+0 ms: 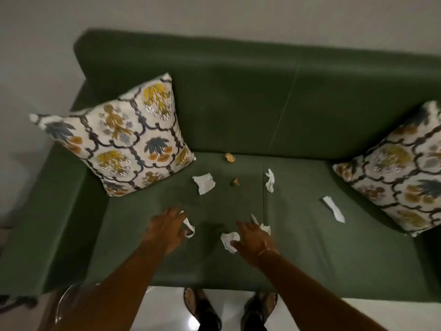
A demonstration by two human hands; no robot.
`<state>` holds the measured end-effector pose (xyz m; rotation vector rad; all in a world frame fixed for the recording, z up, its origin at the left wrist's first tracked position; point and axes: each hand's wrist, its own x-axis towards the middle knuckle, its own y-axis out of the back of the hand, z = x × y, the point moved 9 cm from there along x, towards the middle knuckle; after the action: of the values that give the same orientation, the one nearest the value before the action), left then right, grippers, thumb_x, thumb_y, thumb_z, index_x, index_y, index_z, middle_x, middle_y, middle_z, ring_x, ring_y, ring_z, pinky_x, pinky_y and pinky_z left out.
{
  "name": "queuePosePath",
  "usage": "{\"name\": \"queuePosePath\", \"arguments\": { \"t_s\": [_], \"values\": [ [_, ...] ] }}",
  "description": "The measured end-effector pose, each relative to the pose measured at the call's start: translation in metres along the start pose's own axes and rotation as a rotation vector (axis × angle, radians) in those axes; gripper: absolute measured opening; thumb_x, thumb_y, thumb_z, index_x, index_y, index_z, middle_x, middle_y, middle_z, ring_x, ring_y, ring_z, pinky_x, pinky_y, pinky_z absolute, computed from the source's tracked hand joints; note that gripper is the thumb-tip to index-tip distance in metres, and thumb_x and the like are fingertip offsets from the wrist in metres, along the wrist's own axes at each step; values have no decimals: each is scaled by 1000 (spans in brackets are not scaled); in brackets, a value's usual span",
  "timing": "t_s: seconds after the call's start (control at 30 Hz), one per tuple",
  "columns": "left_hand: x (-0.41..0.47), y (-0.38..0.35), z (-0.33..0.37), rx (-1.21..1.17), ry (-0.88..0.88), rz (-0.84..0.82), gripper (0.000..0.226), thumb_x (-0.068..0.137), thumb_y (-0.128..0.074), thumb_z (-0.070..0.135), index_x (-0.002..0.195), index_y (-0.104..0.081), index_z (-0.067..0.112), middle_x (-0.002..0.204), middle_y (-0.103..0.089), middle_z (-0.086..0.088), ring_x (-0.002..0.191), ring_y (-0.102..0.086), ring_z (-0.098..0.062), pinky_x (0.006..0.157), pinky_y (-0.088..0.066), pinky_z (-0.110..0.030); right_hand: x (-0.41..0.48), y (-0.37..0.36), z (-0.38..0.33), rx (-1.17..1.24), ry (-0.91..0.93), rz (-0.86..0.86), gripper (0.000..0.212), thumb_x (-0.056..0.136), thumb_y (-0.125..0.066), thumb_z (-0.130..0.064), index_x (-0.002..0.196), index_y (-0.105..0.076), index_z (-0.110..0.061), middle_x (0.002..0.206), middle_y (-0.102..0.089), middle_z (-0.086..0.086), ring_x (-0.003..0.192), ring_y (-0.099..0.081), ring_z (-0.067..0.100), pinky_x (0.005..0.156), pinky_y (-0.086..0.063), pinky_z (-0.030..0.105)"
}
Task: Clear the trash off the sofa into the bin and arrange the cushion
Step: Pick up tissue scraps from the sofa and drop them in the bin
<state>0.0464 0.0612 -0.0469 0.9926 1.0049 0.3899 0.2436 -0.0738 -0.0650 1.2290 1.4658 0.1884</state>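
Note:
Several crumpled white tissues lie on the seat of the green sofa [310, 254]. My left hand [164, 230] hovers open with its fingers over one tissue [189, 226]. My right hand [253, 240], also open, reaches between a tissue [228, 240] by its thumb and another tissue [263, 226] past its fingers. More tissues lie farther back [204, 183], [270, 180] and to the right [333, 209]. Two small brown scraps [229, 157], [235, 181] sit near the backrest. A floral cushion [119, 144] leans in the left corner, tilted.
A second floral cushion [401, 173] rests at the right end of the sofa. A clear round rim [69, 304] shows at the lower left by the sofa's arm. My feet [229, 309] stand on the white floor before the seat.

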Motion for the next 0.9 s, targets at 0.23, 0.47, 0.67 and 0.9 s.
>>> {"name": "queuePosePath", "arguments": {
  "t_s": [0.23, 0.47, 0.67, 0.9],
  "values": [
    [63, -102, -25, 66, 74, -43, 59, 87, -57, 41, 143, -36, 38, 156, -28, -1, 136, -36, -23, 98, -47, -43, 64, -113, 30, -33, -44, 62, 65, 90, -56, -33, 146, -25, -29, 143, -39, 5, 128, -39, 29, 101, -45, 45],
    [67, -90, -15, 18, 28, 170, 14, 80, -69, 19, 94, -75, 21, 94, -71, -6, 87, -68, -31, 66, -56, -40, 68, -99, 40, -65, 49, 297, 37, 86, -64, -21, 122, -63, -31, 118, -67, -3, 108, -59, 23, 80, -57, 35],
    [87, -32, 31, 26, -152, 255, 30, 67, -82, 12, 89, -77, 32, 107, -73, 0, 90, -70, -28, 66, -60, -37, 39, -40, 57, -9, 2, 518, 39, 56, -88, -9, 87, -78, -30, 92, -75, -2, 89, -69, 26, 72, -57, 36],
    [179, -7, 53, 16, -9, 229, 23, 82, -72, 24, 101, -75, 35, 147, -45, 1, 117, -57, -33, 92, -52, -46, 60, -35, 110, 47, -174, 453, 27, 78, -75, -28, 102, -72, -41, 155, -36, 4, 144, -25, 34, 113, -29, 49]
  ]
}}
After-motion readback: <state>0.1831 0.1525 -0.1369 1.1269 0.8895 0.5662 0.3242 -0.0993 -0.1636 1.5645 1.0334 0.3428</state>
